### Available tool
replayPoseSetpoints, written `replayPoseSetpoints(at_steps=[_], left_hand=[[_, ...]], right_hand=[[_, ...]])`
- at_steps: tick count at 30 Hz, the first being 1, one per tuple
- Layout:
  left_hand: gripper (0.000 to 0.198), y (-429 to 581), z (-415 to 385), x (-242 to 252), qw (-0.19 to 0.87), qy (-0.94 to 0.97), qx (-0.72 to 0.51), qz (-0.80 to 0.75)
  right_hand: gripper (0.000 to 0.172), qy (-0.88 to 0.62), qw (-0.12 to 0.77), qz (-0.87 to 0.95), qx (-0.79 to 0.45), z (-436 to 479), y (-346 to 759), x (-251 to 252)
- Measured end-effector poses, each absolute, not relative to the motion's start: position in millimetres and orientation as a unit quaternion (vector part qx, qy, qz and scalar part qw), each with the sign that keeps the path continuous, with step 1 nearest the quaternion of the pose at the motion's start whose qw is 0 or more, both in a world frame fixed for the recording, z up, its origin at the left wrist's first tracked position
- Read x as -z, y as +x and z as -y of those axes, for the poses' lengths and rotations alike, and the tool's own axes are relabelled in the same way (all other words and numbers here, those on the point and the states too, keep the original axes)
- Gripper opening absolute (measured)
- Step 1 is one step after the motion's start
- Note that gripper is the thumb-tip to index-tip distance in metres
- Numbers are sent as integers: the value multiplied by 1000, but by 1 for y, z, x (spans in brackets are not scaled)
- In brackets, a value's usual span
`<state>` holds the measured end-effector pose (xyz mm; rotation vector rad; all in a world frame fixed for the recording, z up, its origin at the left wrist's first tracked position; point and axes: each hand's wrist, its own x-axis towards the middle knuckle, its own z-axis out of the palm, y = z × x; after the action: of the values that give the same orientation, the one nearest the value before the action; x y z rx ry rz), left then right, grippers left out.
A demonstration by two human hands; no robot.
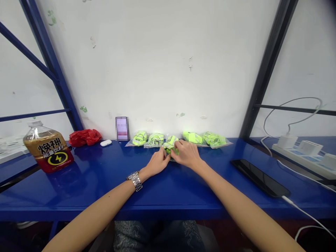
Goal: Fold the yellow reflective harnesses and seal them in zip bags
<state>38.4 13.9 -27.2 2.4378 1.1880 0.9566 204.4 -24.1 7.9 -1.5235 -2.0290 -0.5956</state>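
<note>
Both my hands meet at the middle of the blue table [173, 189], around a clear plastic bag [173, 151] with neon yellow-green reflective material in it. My left hand [156, 162], with a metal watch on its wrist, pinches the bag's left side. My right hand [187, 153] is closed at the bag's right side, its fingers bent down over the yellow-green material and partly hiding it. Just behind my hands is another bagged yellow-green bundle [171, 140]. More such bags lie in the row: two bags to the left, the nearer one [155, 139], and two to the right, the outer one [214, 139].
A propped phone [122, 128], a white earbud case [105, 142], a red plastic bag [85, 137] and a large drink bottle [49, 148] stand left. On the right lie a black phone [259, 177] on a white cable and a power strip [309, 157] with chargers. Blue posts flank the table.
</note>
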Motion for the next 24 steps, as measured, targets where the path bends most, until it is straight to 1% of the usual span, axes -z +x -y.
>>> replayPoseSetpoints(at_steps=[3, 5, 7, 10, 12, 14, 16, 19, 21, 24], left_hand=[[16, 37, -16, 27, 123, 852, -327, -390], [10, 32, -19, 27, 101, 852, -331, -393], [7, 27, -25, 26, 88, 845, -338, -406], [13, 21, -31, 26, 97, 820, -367, -428], [18, 20, -32, 25, 95, 809, -400, -420], [17, 21, -29, 24, 78, 805, -433, -397], [16, 21, -26, 22, 67, 801, -458, -379], [18, 21, -24, 20, 64, 788, -491, -367], [19, 20, -24, 20, 38, 786, -501, -360], [18, 18, -26, 20, -1, 790, -499, -356]], right_hand=[[24, -594, 190, 754, 207, 31, 201, -12], [19, -611, 183, 745, 194, 31, 204, -15], [17, -624, 228, 726, 177, 27, 211, -17], [17, -625, 327, 693, 146, 22, 221, -19], [20, -592, 376, 705, 111, 19, 226, -19], [23, -531, 405, 742, 51, 16, 230, -17], [29, -482, 429, 764, 5, 11, 234, -14], [33, -488, 449, 749, -4, -1, 242, -3], [33, -508, 430, 745, -28, -11, 247, 6], [34, -517, 417, 740, -109, -24, 250, 19]])
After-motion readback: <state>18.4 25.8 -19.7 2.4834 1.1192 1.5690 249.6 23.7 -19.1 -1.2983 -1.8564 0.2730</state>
